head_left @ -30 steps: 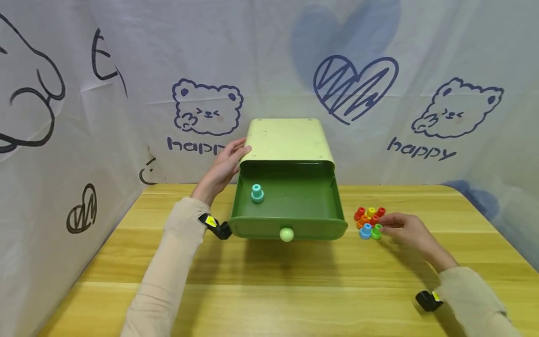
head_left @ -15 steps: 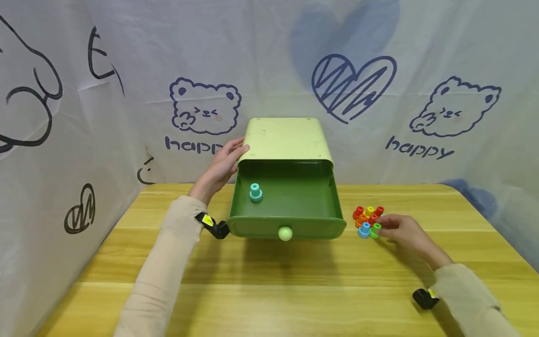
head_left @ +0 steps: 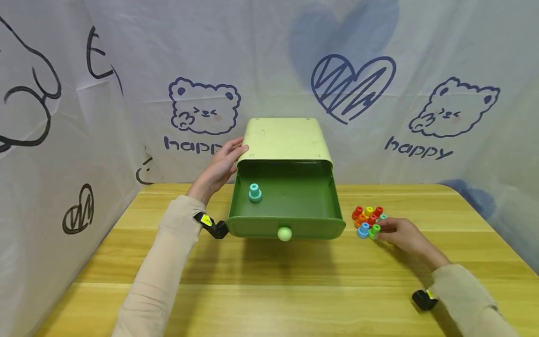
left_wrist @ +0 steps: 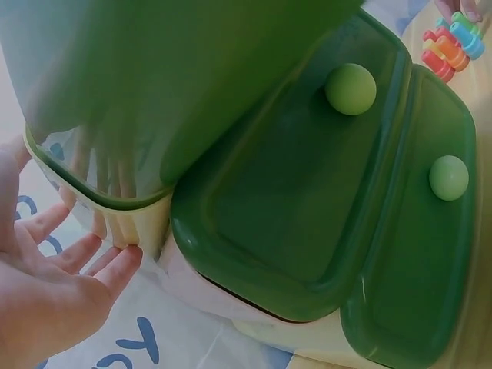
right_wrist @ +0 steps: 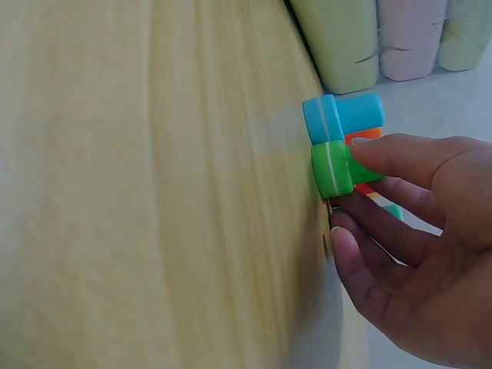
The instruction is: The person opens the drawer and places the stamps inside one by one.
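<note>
My left hand (head_left: 219, 168) lies against the left side of a pale yellow drawer cabinet (head_left: 288, 138), its fingers extended along the wall in the left wrist view. The cabinet's green top drawer (head_left: 252, 227) is pulled out, with one turquoise stepped peg (head_left: 254, 193) standing inside at the left. Right of the cabinet, my right hand (head_left: 406, 238) pinches a green stepped peg (head_left: 374, 230) at the edge of a small cluster. In the right wrist view the thumb presses the stem of that peg, beside a blue peg (right_wrist: 357, 113); the other fingers curl behind it.
Red pegs (head_left: 358, 213), a yellow peg (head_left: 368, 211), an orange peg (head_left: 360, 221) and another turquoise peg (head_left: 382, 217) stand close together on the wooden table (head_left: 286, 290). Lower drawers (left_wrist: 292, 200) with round knobs are closed. A printed white cloth (head_left: 278, 61) hangs behind.
My right hand has shifted slightly at the green peg, which now leans a little. Another turquoise peg shows more behind the fingers. The left hand keeps its place on the cabinet.
</note>
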The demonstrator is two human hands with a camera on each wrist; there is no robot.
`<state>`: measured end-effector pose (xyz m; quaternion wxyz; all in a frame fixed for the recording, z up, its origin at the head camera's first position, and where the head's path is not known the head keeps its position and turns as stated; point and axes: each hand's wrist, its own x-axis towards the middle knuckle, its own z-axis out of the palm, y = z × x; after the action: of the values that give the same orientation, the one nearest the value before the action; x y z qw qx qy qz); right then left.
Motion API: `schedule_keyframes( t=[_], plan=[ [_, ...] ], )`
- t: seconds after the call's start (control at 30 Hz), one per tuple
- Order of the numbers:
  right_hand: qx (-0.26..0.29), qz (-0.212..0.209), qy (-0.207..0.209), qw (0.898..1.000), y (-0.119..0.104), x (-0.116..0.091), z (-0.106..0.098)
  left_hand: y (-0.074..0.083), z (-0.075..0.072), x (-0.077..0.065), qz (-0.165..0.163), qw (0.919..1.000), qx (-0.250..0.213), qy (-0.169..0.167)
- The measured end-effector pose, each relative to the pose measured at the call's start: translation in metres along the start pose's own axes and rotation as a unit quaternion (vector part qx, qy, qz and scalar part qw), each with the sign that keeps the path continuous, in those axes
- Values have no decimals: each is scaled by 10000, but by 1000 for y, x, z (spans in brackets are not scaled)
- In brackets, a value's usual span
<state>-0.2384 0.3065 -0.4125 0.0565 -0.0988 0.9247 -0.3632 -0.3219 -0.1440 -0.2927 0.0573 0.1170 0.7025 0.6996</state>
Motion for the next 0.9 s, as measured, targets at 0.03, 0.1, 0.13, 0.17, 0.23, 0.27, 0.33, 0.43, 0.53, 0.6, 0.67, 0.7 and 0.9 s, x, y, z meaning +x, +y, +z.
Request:
schedule_keyframes(
  t=[0.03,0.1,0.13,0.17,0.23,0.27,0.33,0.43,0.53,0.6,0.67,0.7,0.9],
  plan=[
    [8,-12,9,10000,0,0,0,0,0,0,-5,10000,8,-3],
    [14,-35,11,10000,1,0,1,0,0,-1,-12,10000,27,-12],
    [6,-32,5,10000,1,-1,0,0,1,-1,-17,10000,42,-11],
    [-18,-22,-1,10000,1,-1,0,0,1,-1,-21,10000,47,-14],
    [-35,3,-7,10000,0,-2,-2,0,1,0,-28,10000,56,-12],
    [-45,7,0,10000,-1,-3,-4,0,0,0,-33,10000,58,-5],
    [-86,-16,20,10000,-3,-4,-8,0,0,0,-53,9999,88,13],
    [-137,-64,118,9998,-9,-4,-15,1,-1,-1,-81,9998,152,45],
    [-183,-111,179,9996,-14,-5,-22,2,-2,-2,-78,9998,161,57],
    [-191,-138,200,9995,-18,-5,-26,3,-2,-2,-75,9998,156,56],
    [-176,-162,199,9995,-20,-6,-29,2,-2,-2,-85,9998,150,37],
    [-148,-180,201,9995,-22,-6,-30,2,-2,-2,-93,9998,146,30],
    [-7,-262,236,9994,-33,-3,-37,1,-2,-1,-110,9999,117,-6]
  ],
)
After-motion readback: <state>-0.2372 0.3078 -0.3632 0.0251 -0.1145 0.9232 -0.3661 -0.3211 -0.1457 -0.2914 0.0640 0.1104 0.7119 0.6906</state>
